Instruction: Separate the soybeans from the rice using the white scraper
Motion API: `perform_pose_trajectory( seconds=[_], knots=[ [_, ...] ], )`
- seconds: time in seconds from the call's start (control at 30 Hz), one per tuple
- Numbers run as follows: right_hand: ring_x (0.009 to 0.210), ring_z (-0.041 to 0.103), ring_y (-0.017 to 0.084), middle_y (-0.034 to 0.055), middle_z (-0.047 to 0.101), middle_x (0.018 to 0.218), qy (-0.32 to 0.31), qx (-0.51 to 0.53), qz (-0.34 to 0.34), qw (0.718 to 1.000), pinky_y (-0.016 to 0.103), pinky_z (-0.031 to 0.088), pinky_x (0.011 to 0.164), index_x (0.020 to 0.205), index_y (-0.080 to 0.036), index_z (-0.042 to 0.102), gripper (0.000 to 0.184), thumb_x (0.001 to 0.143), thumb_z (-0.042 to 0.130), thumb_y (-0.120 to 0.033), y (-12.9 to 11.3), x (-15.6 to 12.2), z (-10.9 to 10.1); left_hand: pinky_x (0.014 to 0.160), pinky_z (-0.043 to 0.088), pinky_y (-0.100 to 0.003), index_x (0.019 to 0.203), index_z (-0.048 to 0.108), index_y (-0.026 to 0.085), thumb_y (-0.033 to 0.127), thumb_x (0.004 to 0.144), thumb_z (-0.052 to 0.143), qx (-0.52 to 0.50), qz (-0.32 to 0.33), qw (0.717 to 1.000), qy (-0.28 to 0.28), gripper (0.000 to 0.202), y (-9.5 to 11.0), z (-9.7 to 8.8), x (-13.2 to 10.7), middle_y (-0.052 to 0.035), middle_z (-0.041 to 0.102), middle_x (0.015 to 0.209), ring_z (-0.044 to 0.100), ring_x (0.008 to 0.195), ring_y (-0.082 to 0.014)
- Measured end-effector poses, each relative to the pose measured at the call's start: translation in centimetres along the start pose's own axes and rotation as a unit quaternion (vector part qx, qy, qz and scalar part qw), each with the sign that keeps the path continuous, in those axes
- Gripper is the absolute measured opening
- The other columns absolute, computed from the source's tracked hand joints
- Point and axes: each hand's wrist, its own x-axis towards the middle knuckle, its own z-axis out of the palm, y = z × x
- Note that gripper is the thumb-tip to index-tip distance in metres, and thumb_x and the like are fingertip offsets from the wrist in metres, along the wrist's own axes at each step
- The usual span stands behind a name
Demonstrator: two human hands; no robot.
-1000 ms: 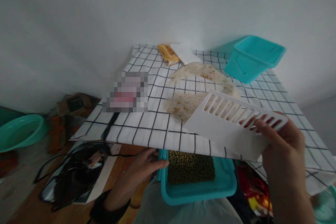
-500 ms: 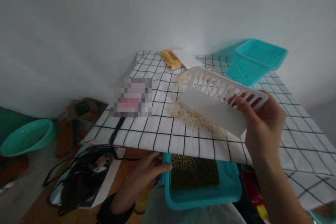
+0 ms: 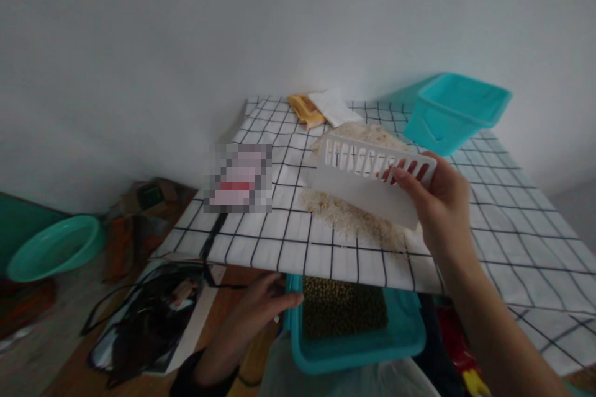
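My right hand [image 3: 442, 198] grips the right end of a white plastic slotted panel [image 3: 358, 183], thumb over its slots. The panel is tilted on its long side over the table, its lower edge at a strip of pale, rice-like grain [image 3: 358, 222] with a few yellow kernels. More grain [image 3: 367, 130] lies behind the panel, partly hidden by it. Below the table's near edge, my left hand [image 3: 270, 301] is closed on the left rim of a teal plastic tub [image 3: 363, 356]. Small green and yellowish beans [image 3: 344, 313] lie in the tub, which rests at my lap.
A checked cloth covers the table [image 3: 274, 229]. An empty teal bin [image 3: 459, 111] stands at the back right. A yellow packet [image 3: 306, 110] and a white packet [image 3: 335, 108] lie at the back. A blurred-out device [image 3: 239, 180] lies left; a green basin [image 3: 58, 248] is on the floor.
My right hand has moved the slotted panel left and a little nearer the front strip of grain. My left hand stays on the tub's rim. The view has shifted slightly.
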Motion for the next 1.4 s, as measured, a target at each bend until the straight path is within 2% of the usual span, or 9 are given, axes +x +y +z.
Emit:
perform_pose_trajectory(
  seconds=[0.27, 0.53, 0.73, 0.9, 1.03, 1.17, 1.23, 1.4],
  knots=[
    [0.058, 0.053, 0.012, -0.0029, 0.062, 0.069, -0.046, 0.031, 0.003, 0.998, 0.027, 0.036, 0.053, 0.082, -0.024, 0.065, 0.013, 0.084, 0.075, -0.031, 0.3, 0.8, -0.6, 0.088, 0.057, -0.04, 0.089, 0.073, 0.023, 0.034, 0.066, 0.074, -0.015, -0.005, 1.0, 0.019, 0.026, 0.2, -0.3, -0.2, -0.0053, 0.08, 0.09, 0.072, 0.106, -0.0326],
    [0.058, 0.052, 0.013, -0.0024, 0.062, 0.068, -0.11, 0.038, -0.002, 0.993, 0.029, 0.035, 0.053, 0.078, -0.024, 0.068, 0.015, 0.084, 0.076, -0.034, -0.3, 0.9, -1.6, 0.093, 0.055, -0.042, 0.087, 0.072, 0.023, 0.034, 0.065, 0.074, -0.017, -0.005, 1.0, 0.011, 0.025, 0.1, -0.3, -0.2, -0.0062, 0.08, 0.091, 0.068, 0.114, -0.0348],
    [0.059, 0.052, 0.013, -0.0028, 0.062, 0.069, -0.091, 0.041, -0.022, 0.995, 0.029, 0.035, 0.053, 0.079, -0.025, 0.066, 0.017, 0.084, 0.077, -0.037, -0.6, 0.7, -1.8, 0.094, 0.055, -0.042, 0.091, 0.072, 0.023, 0.035, 0.067, 0.074, -0.026, -0.006, 1.0, 0.009, 0.027, 0.2, -0.4, -0.3, -0.0051, 0.079, 0.09, 0.067, 0.118, -0.0353],
    [0.062, 0.054, 0.014, -0.0018, 0.063, 0.071, -0.121, 0.021, -0.03, 0.992, 0.029, 0.037, 0.055, 0.079, -0.024, 0.068, 0.014, 0.087, 0.074, -0.035, -1.3, 0.4, -1.0, 0.092, 0.055, -0.041, 0.092, 0.074, 0.023, 0.033, 0.064, 0.075, -0.027, -0.008, 0.999, 0.015, 0.03, 0.3, -0.5, -0.3, -0.006, 0.082, 0.094, 0.068, 0.114, -0.0352],
    [0.061, 0.053, 0.013, -0.0027, 0.06, 0.07, -0.143, 0.036, -0.02, 0.989, 0.028, 0.037, 0.054, 0.079, -0.024, 0.068, 0.014, 0.087, 0.074, -0.034, -1.4, 0.2, -1.4, 0.086, 0.057, -0.038, 0.092, 0.077, 0.022, 0.033, 0.063, 0.075, -0.032, -0.004, 0.999, 0.017, 0.03, 0.0, -0.7, 0.2, -0.0058, 0.083, 0.098, 0.072, 0.104, -0.0319],
    [0.063, 0.055, 0.013, -0.0025, 0.062, 0.071, -0.12, 0.047, -0.029, 0.991, 0.028, 0.039, 0.055, 0.079, -0.025, 0.069, 0.015, 0.085, 0.077, -0.036, -1.2, 0.2, -2.0, 0.075, 0.057, -0.034, 0.089, 0.077, 0.021, 0.032, 0.06, 0.076, -0.03, -0.006, 1.0, 0.002, 0.031, -0.5, -0.9, 0.9, -0.0045, 0.082, 0.091, 0.073, 0.09, -0.0284],
    [0.063, 0.056, 0.014, -0.0024, 0.063, 0.072, -0.103, 0.047, -0.027, 0.993, 0.029, 0.039, 0.056, 0.08, -0.025, 0.07, 0.015, 0.084, 0.077, -0.037, -1.1, 0.3, -1.9, 0.068, 0.055, -0.032, 0.091, 0.077, 0.021, 0.033, 0.063, 0.075, -0.016, -0.003, 1.0, -0.006, 0.031, -0.8, -0.9, 1.1, -0.0033, 0.081, 0.086, 0.073, 0.084, -0.0269],
    [0.063, 0.054, 0.014, -0.0015, 0.061, 0.07, -0.119, 0.025, -0.024, 0.992, 0.029, 0.038, 0.054, 0.079, -0.025, 0.069, 0.016, 0.084, 0.076, -0.038, -1.1, 0.2, -1.6, 0.071, 0.055, -0.032, 0.096, 0.075, 0.02, 0.032, 0.068, 0.075, -0.029, 0.008, 0.999, -0.015, 0.03, -1.1, -0.9, 1.2, -0.0031, 0.079, 0.084, 0.073, 0.085, -0.0262]
  ],
)
